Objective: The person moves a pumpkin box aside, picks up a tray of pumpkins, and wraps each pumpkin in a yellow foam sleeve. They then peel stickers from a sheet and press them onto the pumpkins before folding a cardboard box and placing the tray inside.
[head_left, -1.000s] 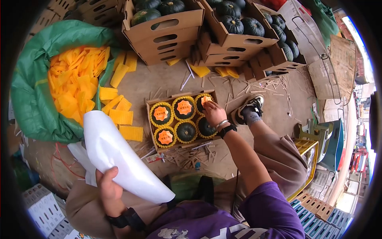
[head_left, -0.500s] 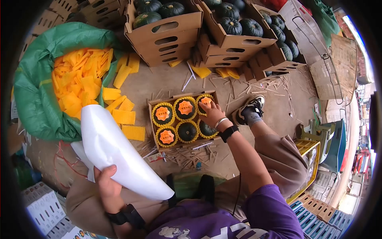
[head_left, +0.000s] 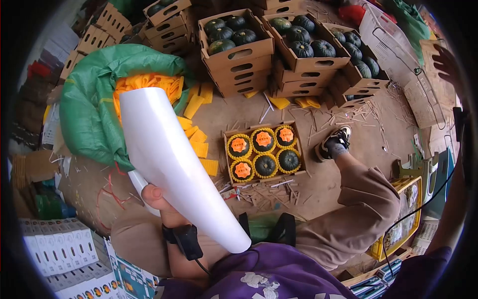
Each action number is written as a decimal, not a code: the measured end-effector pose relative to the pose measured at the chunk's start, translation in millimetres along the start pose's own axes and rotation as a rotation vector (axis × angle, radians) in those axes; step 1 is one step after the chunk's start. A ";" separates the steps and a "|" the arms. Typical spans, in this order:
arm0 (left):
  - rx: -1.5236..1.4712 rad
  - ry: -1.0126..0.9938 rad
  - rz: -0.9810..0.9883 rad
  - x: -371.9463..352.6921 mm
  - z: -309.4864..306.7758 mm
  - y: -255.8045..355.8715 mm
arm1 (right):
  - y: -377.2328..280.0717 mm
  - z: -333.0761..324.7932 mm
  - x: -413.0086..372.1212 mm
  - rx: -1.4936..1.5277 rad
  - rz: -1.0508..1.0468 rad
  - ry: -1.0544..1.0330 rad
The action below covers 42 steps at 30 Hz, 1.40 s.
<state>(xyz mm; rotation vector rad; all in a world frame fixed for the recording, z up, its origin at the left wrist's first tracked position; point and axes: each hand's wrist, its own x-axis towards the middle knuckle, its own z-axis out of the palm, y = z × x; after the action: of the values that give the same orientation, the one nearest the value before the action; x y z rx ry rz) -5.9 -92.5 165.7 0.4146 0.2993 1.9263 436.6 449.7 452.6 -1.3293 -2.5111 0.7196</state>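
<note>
My left hand (head_left: 164, 202) is closed on a large curled white sheet (head_left: 174, 164), thumb over its near edge. The sheet's printed side, if any, is turned away. Far off to the right, my right hand (head_left: 449, 67) is raised with its fingers spread, dim at the view's edge and holding nothing visible. On the floor ahead sits a shallow cardboard box (head_left: 227, 162) of dark green pumpkins (head_left: 265, 166) in yellow foam nets. Several carry orange star-edged stickers (head_left: 263, 139); two in the near row, the middle and right ones, are bare.
A green sack (head_left: 89, 119) of yellow foam nets (head_left: 149, 84) stands at left, partly behind the sheet. Stacked cartons (head_left: 241, 74) of pumpkins line the back. White crates (head_left: 393, 45) and a yellow crate (head_left: 416, 214) are at right. Wood slivers litter the floor.
My right hand has left the top-right pumpkin and swung far to the right, up to the view's edge. A sticker now shows plainly on that pumpkin. The view has shifted.
</note>
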 end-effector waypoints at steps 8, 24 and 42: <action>-0.132 -0.286 -0.235 16.8 34.2 -17.6 | -207.3 424.4 -98.2 1.076 -0.157 -0.839; 1.283 0.228 0.106 -2.2 -41.2 -67.8 | -219.2 518.5 -171.4 1.315 -0.270 0.019; 1.237 0.307 -0.213 -3.3 -64.2 -77.7 | -204.0 554.2 -159.2 0.106 -0.543 0.032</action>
<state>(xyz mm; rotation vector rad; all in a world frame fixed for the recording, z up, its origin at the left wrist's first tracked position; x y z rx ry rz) 33.4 -67.1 76.3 0.8212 1.6822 1.3848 159.9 44.5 87.4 -0.5681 -2.5831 0.6812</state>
